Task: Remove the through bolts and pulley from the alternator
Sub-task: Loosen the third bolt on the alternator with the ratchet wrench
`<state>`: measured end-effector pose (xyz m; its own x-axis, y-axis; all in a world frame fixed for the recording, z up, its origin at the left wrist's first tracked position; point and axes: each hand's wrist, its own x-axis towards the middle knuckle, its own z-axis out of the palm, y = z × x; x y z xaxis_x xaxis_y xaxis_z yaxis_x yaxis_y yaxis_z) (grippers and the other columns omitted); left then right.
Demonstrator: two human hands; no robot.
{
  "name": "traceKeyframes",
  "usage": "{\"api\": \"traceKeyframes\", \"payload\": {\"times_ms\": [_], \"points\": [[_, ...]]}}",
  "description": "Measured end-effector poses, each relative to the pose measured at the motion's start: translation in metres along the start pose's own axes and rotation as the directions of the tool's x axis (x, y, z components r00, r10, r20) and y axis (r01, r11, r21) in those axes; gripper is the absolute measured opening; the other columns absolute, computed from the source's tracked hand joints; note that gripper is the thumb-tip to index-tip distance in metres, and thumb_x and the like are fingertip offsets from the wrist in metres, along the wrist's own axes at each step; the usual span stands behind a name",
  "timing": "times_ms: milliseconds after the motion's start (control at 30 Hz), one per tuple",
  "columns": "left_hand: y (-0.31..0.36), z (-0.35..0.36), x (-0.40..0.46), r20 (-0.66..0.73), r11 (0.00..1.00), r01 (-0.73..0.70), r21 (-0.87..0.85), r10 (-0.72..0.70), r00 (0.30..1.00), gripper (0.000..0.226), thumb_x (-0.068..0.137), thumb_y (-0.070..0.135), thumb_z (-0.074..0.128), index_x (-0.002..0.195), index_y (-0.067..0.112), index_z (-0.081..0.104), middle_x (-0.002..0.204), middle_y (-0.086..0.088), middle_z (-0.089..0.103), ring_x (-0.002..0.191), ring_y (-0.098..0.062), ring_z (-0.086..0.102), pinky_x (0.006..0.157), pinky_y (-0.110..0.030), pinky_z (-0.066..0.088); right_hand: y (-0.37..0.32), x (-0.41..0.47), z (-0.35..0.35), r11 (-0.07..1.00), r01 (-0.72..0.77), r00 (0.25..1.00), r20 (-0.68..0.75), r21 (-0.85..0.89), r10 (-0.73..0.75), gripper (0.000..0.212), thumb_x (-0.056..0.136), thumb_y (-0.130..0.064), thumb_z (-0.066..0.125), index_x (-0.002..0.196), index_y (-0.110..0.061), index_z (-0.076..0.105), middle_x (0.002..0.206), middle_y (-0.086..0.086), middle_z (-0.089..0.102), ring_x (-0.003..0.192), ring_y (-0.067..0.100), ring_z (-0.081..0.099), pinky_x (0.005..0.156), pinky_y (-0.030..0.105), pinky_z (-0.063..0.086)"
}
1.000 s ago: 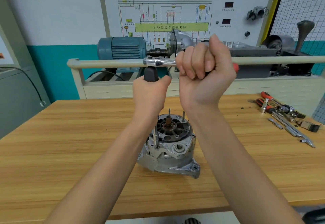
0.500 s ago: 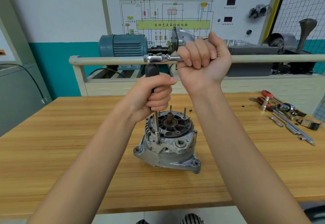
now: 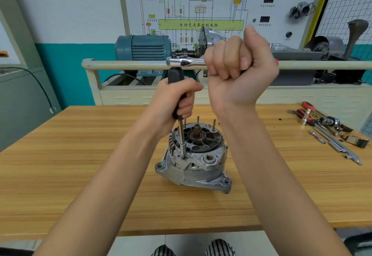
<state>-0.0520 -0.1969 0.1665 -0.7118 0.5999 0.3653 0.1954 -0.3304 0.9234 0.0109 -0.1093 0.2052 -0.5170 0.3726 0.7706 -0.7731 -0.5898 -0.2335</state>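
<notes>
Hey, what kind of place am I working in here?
Probably an automotive training workshop. A wall board with a wiring diagram stands behind a blue electric motor on a demonstration rig, and an alternator sits on a wooden workbench beside loose hand tools.

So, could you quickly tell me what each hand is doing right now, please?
Left hand: closed, holding the black driver handle.
Right hand: closed, holding the ratchet.

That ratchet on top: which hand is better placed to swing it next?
The right hand, probably: it grips the ratchet handle, while the left hand holds the upright driver on the alternator.
</notes>
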Motion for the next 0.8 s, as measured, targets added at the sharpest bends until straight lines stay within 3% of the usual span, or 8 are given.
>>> {"api": "traceKeyframes", "payload": {"times_ms": [100,167,267,367,467,567,667,800], "points": [[0.007,-0.013,0.001,0.307,0.991,0.101,-0.092,-0.068,0.949,0.033,0.076,0.012,0.057,0.047,0.019,0.041,0.038,0.007,0.031,0.031,-0.006,0.024,0.036,-0.018,0.02,-0.005,0.011,-0.01,0.947,-0.189,0.972,-0.089,0.26,0.219,0.048,0.081,-0.012,0.042,0.034,-0.016,0.033,0.03,-0.004,0.023,0.032,0.012,0.013,0.04,0.021,0.019],[0.009,-0.011,0.002,0.371,0.99,0.111,-0.086,-0.071,0.926,0.037,0.077,0.012,0.057,0.044,0.019,0.041,0.035,0.008,0.03,0.028,-0.004,0.023,0.034,-0.015,0.017,-0.006,0.016,-0.014,0.899,-0.216,0.952,-0.122,0.38,0.28,0.048,0.081,-0.013,0.042,0.034,-0.016,0.032,0.03,-0.004,0.023,0.027,0.011,0.019,0.038,0.02,0.018],[0.007,-0.002,0.002,0.205,0.995,0.092,-0.033,-0.083,0.975,0.049,0.084,0.009,0.053,0.041,0.021,0.033,0.034,0.008,0.023,0.028,-0.005,0.016,0.035,-0.014,0.014,-0.007,0.015,-0.014,0.907,-0.166,0.95,-0.185,0.387,0.253,0.049,0.083,-0.013,0.041,0.035,-0.016,0.032,0.031,-0.004,0.022,0.027,0.011,0.02,0.038,0.02,0.017],[0.004,0.009,0.003,-0.06,0.999,0.041,0.0,-0.041,0.997,0.05,0.088,0.004,0.05,0.047,0.021,0.029,0.037,0.007,0.022,0.031,-0.008,0.015,0.035,-0.014,0.016,-0.005,0.007,-0.009,0.973,-0.095,0.976,-0.172,0.212,0.133,0.057,0.092,-0.01,0.034,0.035,-0.018,0.032,0.033,-0.005,0.022,0.032,0.011,0.015,0.041,0.022,0.018],[-0.001,0.019,0.005,-0.369,0.998,0.005,0.057,0.017,0.929,0.04,0.083,0.001,0.054,0.055,0.019,0.031,0.043,0.005,0.025,0.036,-0.011,0.018,0.037,-0.017,0.019,0.006,-0.006,0.004,0.997,0.071,0.997,-0.032,-0.039,-0.072,0.055,0.092,-0.004,0.035,0.039,-0.019,0.034,0.034,-0.006,0.026,0.035,0.01,0.017,0.045,0.026,0.019],[-0.003,0.024,0.007,-0.487,0.992,-0.035,0.123,0.091,0.868,0.04,0.081,0.002,0.057,0.056,0.019,0.031,0.05,0.002,0.025,0.043,-0.013,0.021,0.038,-0.018,0.02,0.016,-0.015,0.015,0.947,0.253,0.967,0.044,-0.195,-0.25,0.037,0.085,0.0,0.038,0.055,-0.022,0.04,0.036,-0.006,0.031,0.035,0.009,0.023,0.047,0.026,0.021],[-0.003,0.018,0.005,-0.39,0.993,-0.022,0.116,0.066,0.918,0.041,0.081,0.0,0.057,0.057,0.019,0.03,0.046,0.005,0.026,0.039,-0.011,0.02,0.038,-0.017,0.02,0.012,-0.011,0.012,0.965,0.213,0.977,0.041,-0.153,-0.209,0.04,0.084,-0.001,0.038,0.05,-0.021,0.039,0.034,-0.005,0.029,0.034,0.009,0.022,0.045,0.026,0.018],[0.005,-0.001,0.0,0.036,0.999,-0.015,0.032,0.014,0.999,0.039,0.079,0.006,0.06,0.05,0.018,0.037,0.04,0.006,0.028,0.035,-0.011,0.021,0.039,-0.019,0.023,-0.006,0.006,-0.002,0.991,-0.09,0.989,-0.106,0.103,0.101,0.058,0.092,-0.009,0.034,0.034,-0.017,0.032,0.032,-0.005,0.023,0.032,0.011,0.014,0.04,0.022,0.018]]}}
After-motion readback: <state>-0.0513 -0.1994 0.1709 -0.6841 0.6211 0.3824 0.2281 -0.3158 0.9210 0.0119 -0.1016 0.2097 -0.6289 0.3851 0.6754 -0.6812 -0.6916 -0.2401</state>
